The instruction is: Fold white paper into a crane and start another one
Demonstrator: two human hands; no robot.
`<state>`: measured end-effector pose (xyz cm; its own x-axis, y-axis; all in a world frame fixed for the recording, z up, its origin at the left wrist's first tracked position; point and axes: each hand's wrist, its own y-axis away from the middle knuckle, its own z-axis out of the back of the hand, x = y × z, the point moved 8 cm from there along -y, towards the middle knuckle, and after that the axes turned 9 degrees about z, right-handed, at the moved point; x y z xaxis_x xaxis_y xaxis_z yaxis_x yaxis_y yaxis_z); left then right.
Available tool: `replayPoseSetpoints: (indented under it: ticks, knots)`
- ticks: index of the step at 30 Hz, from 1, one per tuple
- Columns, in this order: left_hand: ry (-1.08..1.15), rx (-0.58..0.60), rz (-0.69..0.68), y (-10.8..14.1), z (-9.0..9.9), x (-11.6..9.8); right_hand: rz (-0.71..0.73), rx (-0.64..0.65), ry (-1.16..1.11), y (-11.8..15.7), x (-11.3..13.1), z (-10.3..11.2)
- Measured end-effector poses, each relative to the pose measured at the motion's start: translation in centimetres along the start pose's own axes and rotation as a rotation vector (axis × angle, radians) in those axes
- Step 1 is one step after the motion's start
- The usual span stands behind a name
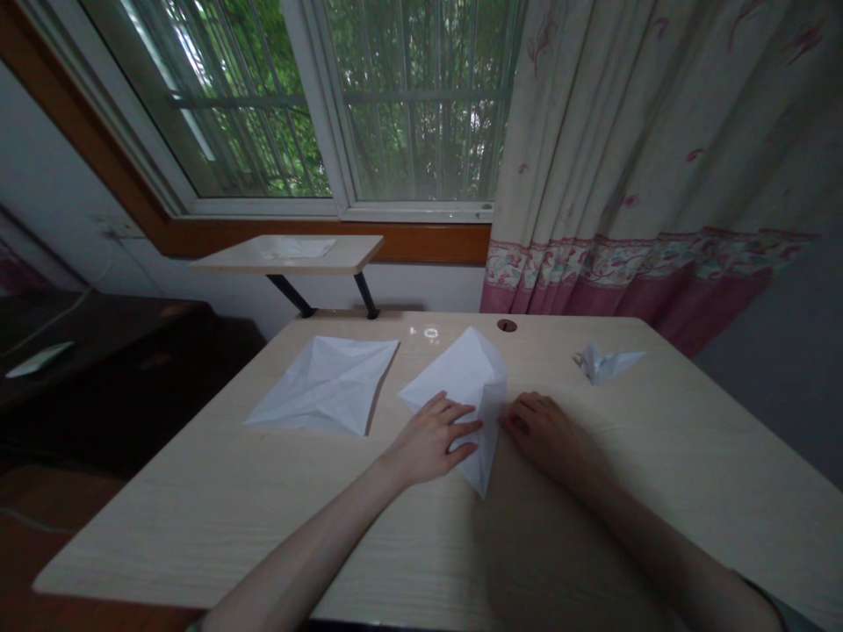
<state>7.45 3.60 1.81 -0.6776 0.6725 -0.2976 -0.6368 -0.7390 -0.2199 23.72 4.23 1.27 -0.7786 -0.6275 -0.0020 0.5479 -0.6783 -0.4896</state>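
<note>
A sheet of white paper (454, 364), partly folded, lies on the table in front of me. Its right side is folded over into a raised flap, and one corner points toward me. My left hand (438, 434) rests flat on the lower left of this sheet with its fingers spread. At the sheet's right edge, my right hand (536, 430) has its fingers curled and pinched together against the paper. Part of that edge is hidden behind the right fingertips.
Left of my hands lies a creased white paper square (329, 386). A folded paper bird (602, 362) sits at the right on the wooden table (198, 518). At the back left, a small raised shelf (349, 250) carries more paper. A round cable hole (507, 326) is near the back edge.
</note>
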Motion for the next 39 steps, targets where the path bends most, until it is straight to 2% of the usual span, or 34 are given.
replayPoseSetpoints:
  ticks: [4, 13, 21, 26, 39]
  knots:
    - [0.004, 0.026, 0.016, 0.0, -0.1, 0.1, -0.034, 0.012, -0.023, 0.0, -0.1, 0.1]
    - [0.037, 0.053, 0.048, -0.1, -0.1, 0.3, -0.122, 0.178, -0.091, -0.2, -0.7, -0.5]
    - [0.043, 0.052, 0.046, -0.1, 0.0, 0.2, -0.158, 0.259, -0.143, -0.3, -0.7, -0.6]
    - [0.050, 0.048, 0.050, -0.1, 0.0, 0.4, -0.141, 0.259, -0.196, -0.3, -0.5, -0.4]
    - [0.071, 0.069, 0.055, -0.1, 0.1, 0.4, -0.107, 0.375, -0.314, -0.3, 0.3, -0.8]
